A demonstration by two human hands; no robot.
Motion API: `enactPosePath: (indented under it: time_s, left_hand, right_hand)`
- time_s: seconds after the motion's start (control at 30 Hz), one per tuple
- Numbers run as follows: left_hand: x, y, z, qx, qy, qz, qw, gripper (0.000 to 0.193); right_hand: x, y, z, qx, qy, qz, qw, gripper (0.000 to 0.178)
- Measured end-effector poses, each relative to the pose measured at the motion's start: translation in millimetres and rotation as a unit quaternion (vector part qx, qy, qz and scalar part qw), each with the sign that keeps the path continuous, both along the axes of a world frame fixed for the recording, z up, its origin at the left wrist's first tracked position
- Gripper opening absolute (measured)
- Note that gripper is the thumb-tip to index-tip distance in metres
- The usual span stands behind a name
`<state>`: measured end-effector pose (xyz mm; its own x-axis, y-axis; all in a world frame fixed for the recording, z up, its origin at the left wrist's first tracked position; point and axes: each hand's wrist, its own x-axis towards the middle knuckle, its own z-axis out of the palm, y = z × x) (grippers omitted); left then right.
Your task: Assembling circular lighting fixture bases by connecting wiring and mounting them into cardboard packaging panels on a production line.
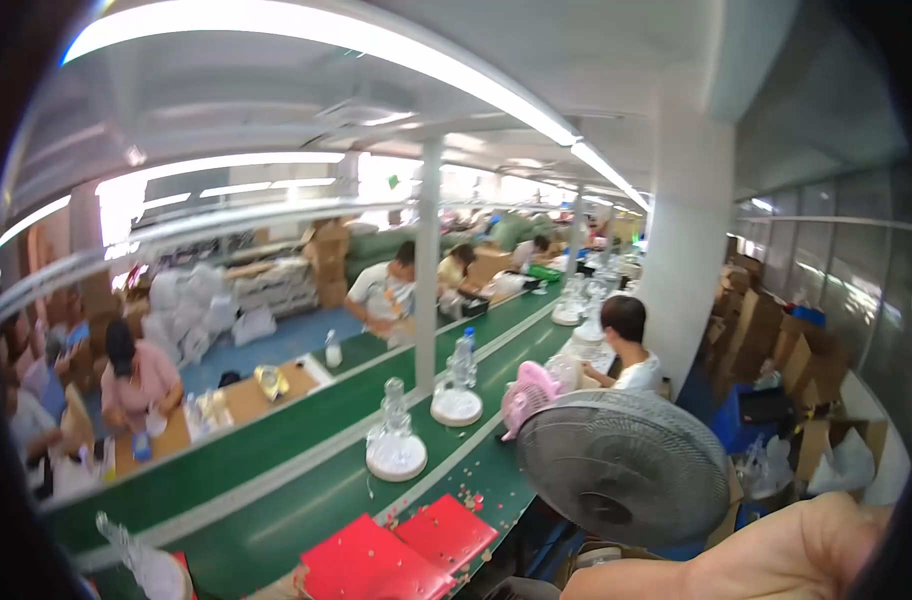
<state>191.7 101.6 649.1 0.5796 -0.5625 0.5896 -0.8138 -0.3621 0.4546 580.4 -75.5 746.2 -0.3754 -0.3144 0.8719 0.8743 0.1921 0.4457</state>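
Sheets of red material (371, 562), two of them, lie overlapping at the bottom of the view, small pale bits scattered over them, and just at their left corner there's a sliver of the left hand (284, 587) by the lower edge; whether it grips or merely rests, can't tell. Over on the right, well apart from the red, the right hand (811, 545) looms large beside the dark fan (626, 465), its fingers lost at the rim, so open or closed, no telling.

Beneath the sheets runs the long green work surface (276, 540), pale strips along it. Two clear ornaments on round white bases stand there, one nearer (396, 455), one farther (457, 398), and another clear piece (151, 560) tilts at lower left. Small pink fan (528, 400) behind the dark one, and past it a seated co-worker (638, 372)! More people work across the line, white bags (191, 310) heaped behind, strip lights (306, 22) overhead, cardboard boxes (754, 335) stacked right of a thick white pillar (694, 220).
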Motion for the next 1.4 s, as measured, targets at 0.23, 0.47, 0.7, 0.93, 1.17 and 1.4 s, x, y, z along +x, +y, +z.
enactPosePath:
  time_s: [0.23, 0.47, 0.7, 0.93, 1.17, 1.4]
  left_hand:
    - [24.6, 7.7, 42.7, 0.044, -0.006, -0.074, 0.996, 0.031]
    - [-40.6, -62.7, 107.3, 0.209, 0.000, 0.017, 0.978, 0.031]
    - [-93.0, -190.8, 136.2, 0.462, -0.030, 0.194, 0.865, 0.032]
    - [-119.0, -170.7, 134.4, 0.442, -0.073, 0.196, 0.872, 0.032]
    - [-110.2, -94.0, 94.0, 0.331, -0.183, 0.115, 0.919, 0.033]
    - [-117.8, -69.9, 85.9, 0.317, -0.247, 0.081, 0.912, 0.034]
  right_hand:
    - [-7.3, -64.4, 17.0, 0.038, 0.017, -0.087, 0.995, 0.031]
    - [-30.1, -82.2, 0.4, 0.193, 0.049, -0.001, 0.980, 0.030]
    - [-34.5, -39.8, 3.0, 0.429, 0.043, 0.187, 0.883, 0.029]
    - [-56.1, -26.4, 25.1, 0.398, 0.023, 0.184, 0.899, 0.028]
    - [-71.4, -60.3, 55.7, 0.289, -0.062, 0.081, 0.952, 0.027]
    - [-94.6, -69.2, 73.7, 0.274, -0.101, 0.035, 0.956, 0.026]
